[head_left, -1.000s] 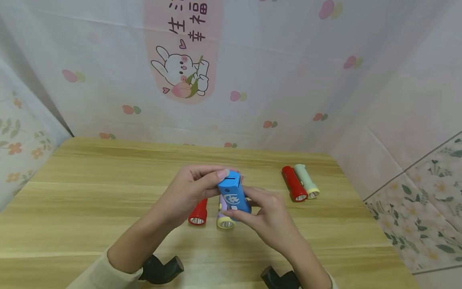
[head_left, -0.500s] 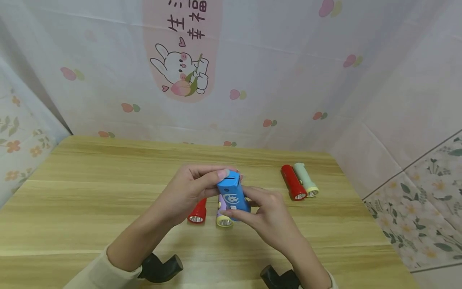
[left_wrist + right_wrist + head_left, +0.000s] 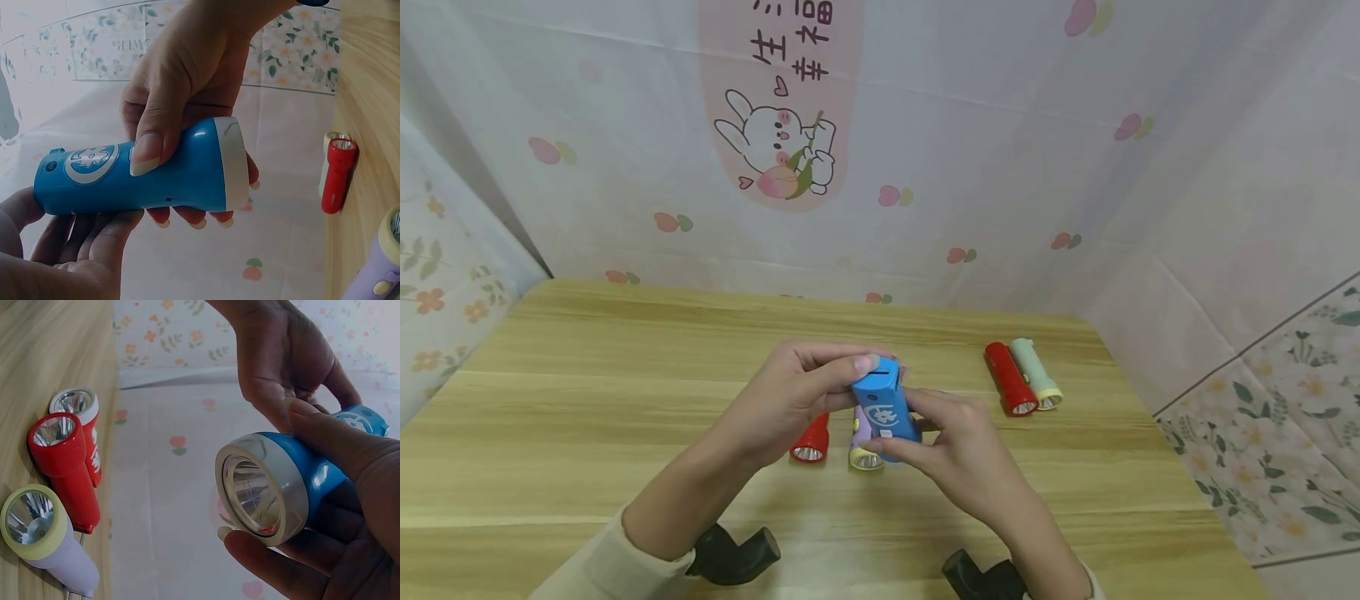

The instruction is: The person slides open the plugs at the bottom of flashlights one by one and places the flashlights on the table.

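Observation:
Above the table, both hands hold a blue flashlight (image 3: 887, 408) with a white head, its lens angled down toward the tabletop in the head view. My left hand (image 3: 790, 400) grips the tail end, with its thumb at the slotted end cap. Around the body near the head are the curled fingers of my right hand (image 3: 958, 454), whose thumb presses the side in the left wrist view. The unlit reflector of the flashlight (image 3: 253, 494) faces the right wrist camera. Behind the hands, a purple flashlight (image 3: 863, 457) with a yellow rim is partly hidden.
Left of the purple flashlight lies a red flashlight (image 3: 810, 442). Another red flashlight (image 3: 1011, 379) and a pale green one (image 3: 1037, 373) lie side by side at the back right. The right wrist view shows a red flashlight with a white rim (image 3: 94, 440). A patterned cloth hangs behind the wooden table (image 3: 587, 400).

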`<state>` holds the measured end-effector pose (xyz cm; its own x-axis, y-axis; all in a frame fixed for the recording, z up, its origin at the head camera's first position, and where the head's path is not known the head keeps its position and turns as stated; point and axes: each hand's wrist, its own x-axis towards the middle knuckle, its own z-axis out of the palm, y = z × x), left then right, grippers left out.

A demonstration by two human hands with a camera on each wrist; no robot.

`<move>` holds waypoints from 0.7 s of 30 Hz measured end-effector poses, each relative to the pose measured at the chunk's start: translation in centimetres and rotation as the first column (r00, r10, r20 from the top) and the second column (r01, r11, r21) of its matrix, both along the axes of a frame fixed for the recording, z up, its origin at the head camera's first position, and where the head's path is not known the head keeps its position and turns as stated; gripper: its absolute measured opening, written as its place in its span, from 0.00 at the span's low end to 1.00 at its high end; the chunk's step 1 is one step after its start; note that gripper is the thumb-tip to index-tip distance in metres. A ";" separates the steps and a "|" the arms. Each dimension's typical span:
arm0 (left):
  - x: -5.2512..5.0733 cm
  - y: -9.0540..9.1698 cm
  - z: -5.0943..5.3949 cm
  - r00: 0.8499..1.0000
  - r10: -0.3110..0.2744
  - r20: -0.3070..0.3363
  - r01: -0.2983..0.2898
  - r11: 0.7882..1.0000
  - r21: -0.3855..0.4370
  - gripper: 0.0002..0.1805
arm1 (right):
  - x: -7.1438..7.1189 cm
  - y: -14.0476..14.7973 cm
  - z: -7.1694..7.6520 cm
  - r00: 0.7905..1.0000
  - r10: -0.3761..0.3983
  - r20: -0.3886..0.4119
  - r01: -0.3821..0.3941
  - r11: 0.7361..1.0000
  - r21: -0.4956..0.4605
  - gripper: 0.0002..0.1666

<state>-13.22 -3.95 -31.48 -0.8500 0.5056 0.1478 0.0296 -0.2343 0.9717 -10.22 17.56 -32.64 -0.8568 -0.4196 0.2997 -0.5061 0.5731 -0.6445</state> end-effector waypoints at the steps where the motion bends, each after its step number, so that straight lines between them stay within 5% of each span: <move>1: 0.0 0.0 0.0 1.000 -0.008 0.001 0.008 1.000 0.004 0.21 | 0.0 0.0 0.0 1.000 0.003 0.002 -0.003 1.000 0.004 0.23; 9: -0.1 -0.3 0.0 0.997 -0.063 0.039 0.062 0.998 0.024 0.22 | 0.1 0.2 0.3 1.000 0.022 -0.005 -0.022 0.999 0.048 0.22; 21: 0.0 -0.4 0.1 0.997 -0.069 0.044 0.069 0.998 0.006 0.22 | 0.3 0.1 0.4 0.999 0.044 -0.009 -0.044 0.998 0.052 0.18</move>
